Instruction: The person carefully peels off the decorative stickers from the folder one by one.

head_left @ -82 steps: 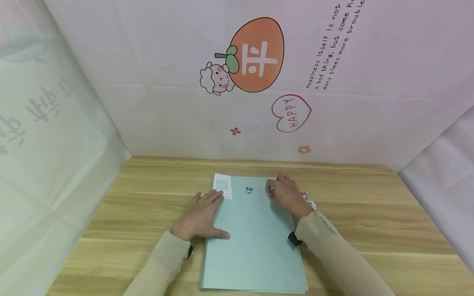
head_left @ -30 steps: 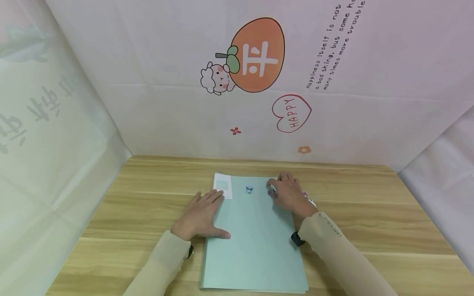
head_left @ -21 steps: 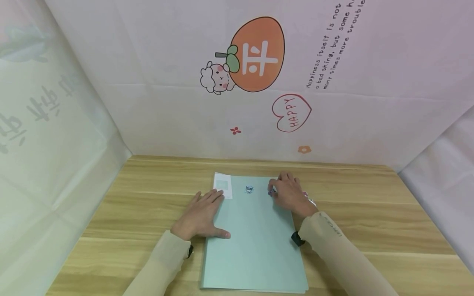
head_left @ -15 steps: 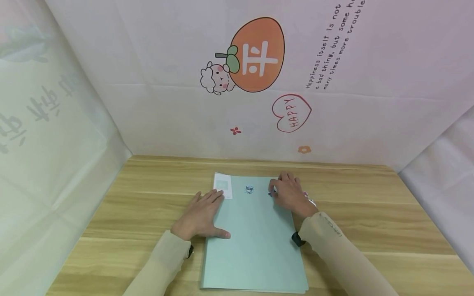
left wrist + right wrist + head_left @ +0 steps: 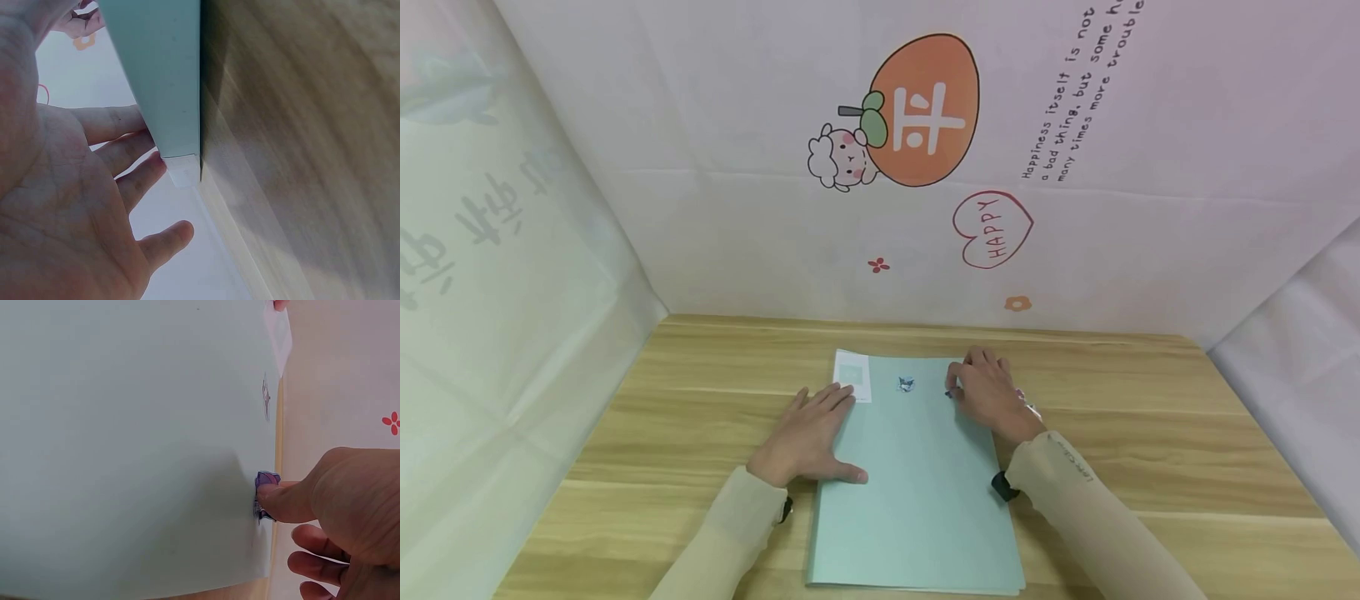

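A pale green folder [image 5: 917, 500] lies on the wooden table, with a white label [image 5: 863, 387] at its far left corner. My left hand [image 5: 805, 437] rests across its left edge, fingers spread and fingertips by the label. Near the far right corner, my right hand [image 5: 988, 392] pinches a small purple-and-dark cartoon sticker [image 5: 267, 479] between thumb and index finger, close over the cover. The fingers hide part of it. A second small blue-and-white cartoon sticker [image 5: 906, 383] sits on the cover between label and right hand.
Beside the folder's right edge, partly behind my right wrist, lie more shiny pink and white pieces [image 5: 1032, 411]. A white printed cloth [image 5: 775, 250] rises behind the table's far edge, and cloth also hangs at both sides.
My right hand has shifted slightly right, and the sticker in its fingertips has turned so that less of it shows in the head view. The left hand and folder stay put.
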The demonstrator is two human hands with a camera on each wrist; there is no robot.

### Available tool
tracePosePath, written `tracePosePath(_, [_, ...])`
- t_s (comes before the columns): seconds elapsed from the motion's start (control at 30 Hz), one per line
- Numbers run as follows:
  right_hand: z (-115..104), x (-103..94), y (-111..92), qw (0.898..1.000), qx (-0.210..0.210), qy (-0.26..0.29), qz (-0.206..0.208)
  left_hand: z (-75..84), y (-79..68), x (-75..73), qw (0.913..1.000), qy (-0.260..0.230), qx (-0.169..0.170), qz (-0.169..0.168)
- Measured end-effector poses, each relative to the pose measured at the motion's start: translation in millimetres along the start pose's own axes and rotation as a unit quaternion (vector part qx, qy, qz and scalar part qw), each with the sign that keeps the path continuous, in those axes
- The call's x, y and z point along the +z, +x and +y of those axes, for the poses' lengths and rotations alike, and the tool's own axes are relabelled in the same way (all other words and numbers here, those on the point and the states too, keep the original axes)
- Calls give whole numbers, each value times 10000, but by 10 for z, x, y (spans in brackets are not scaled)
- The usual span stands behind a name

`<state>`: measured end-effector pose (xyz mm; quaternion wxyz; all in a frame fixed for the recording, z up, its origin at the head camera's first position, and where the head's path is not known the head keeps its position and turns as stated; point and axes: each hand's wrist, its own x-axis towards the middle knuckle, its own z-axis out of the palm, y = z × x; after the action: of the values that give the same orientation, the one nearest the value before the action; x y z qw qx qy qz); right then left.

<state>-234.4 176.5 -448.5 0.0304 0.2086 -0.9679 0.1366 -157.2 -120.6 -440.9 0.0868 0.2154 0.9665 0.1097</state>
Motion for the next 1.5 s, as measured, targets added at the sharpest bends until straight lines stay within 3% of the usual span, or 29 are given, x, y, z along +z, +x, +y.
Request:
tracePosePath(1.03, [1, -97, -188, 9991, -297, -145, 255, 21, 7, -25, 10000, 18, -22, -20])
tracePosePath(1.5, [26, -199, -294, 9995, -195, -95, 214, 17, 6, -14, 10000, -40, -53, -19])
